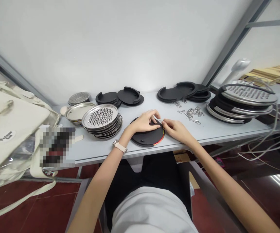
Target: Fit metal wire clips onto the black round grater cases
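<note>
One black disc-shaped holder (146,138) flat on the table (213,131) near its front edge; left hand (145,122) and right hand (175,130) nearly together at its rim, finger closure unclear. Judged light, stiff, smooth: hold by rim.

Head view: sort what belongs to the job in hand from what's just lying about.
Likely belonging: black disc under the left hand, by the right hand; metal grater discs; black round holders; small metal clips; grater stack at right.

Apparently just lying about: cream bag; pale slats.
</note>
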Available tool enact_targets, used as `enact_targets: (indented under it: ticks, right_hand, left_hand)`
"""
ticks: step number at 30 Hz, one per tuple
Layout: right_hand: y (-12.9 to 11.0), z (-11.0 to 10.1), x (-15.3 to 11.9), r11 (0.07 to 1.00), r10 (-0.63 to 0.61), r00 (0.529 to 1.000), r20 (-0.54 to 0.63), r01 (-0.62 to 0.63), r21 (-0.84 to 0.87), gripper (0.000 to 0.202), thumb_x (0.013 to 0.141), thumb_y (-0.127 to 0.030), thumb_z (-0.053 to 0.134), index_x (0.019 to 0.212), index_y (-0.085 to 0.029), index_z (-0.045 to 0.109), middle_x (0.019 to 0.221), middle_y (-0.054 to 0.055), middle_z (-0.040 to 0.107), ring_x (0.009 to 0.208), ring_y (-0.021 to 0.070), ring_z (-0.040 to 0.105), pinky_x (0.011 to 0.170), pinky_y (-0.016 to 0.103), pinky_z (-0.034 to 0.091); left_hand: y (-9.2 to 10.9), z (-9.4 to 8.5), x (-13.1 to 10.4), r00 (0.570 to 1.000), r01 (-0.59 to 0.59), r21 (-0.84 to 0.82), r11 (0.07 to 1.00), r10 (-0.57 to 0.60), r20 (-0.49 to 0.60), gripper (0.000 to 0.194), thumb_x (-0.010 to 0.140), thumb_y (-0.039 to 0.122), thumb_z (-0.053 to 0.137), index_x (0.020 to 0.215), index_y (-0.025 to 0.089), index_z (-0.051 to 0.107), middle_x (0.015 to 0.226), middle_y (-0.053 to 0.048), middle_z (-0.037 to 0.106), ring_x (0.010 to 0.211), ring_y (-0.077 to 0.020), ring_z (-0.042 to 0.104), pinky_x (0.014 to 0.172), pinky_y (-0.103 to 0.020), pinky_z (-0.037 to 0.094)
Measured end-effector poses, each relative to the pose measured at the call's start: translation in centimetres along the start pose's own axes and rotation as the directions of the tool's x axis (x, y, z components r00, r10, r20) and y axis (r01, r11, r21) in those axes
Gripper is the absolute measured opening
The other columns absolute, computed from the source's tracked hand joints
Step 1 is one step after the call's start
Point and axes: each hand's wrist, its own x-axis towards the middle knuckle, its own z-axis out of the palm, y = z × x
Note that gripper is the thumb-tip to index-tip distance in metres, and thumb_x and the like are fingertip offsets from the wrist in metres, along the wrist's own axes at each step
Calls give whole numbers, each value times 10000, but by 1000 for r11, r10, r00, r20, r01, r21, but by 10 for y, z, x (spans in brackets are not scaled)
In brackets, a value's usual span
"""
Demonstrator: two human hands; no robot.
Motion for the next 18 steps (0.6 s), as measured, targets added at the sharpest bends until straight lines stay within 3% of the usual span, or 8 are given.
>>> enact_targets:
  ticks: [7, 18]
  right_hand:
    - [-3, -2, 0, 1000, -12, 1000, -7, 12, 18, 337, 929, -392, 358, 655, -205, 414, 536, -39, 433, 515, 114, 396, 532, 245, 280]
    - [0, 0, -1, 996, 14, 999, -40, -10, 85, 220, 899, -371, 424, 742, -217, 434, 580, -51, 448, 524, 111, 398, 534, 232, 309]
  left_hand:
    - [9, 1, -3, 997, 75, 325, 943, -75, -11, 191, 771, 329, 608, 754, 204, 465, 705, 32, 521, 634, -128, 481, 590, -258, 366]
    - [13, 1, -5, 997, 66, 333, 941, -73, 9, 123, 740, 252, 555, 726, 209, 441, 665, 42, 501, 589, -119, 454, 557, -255, 337]
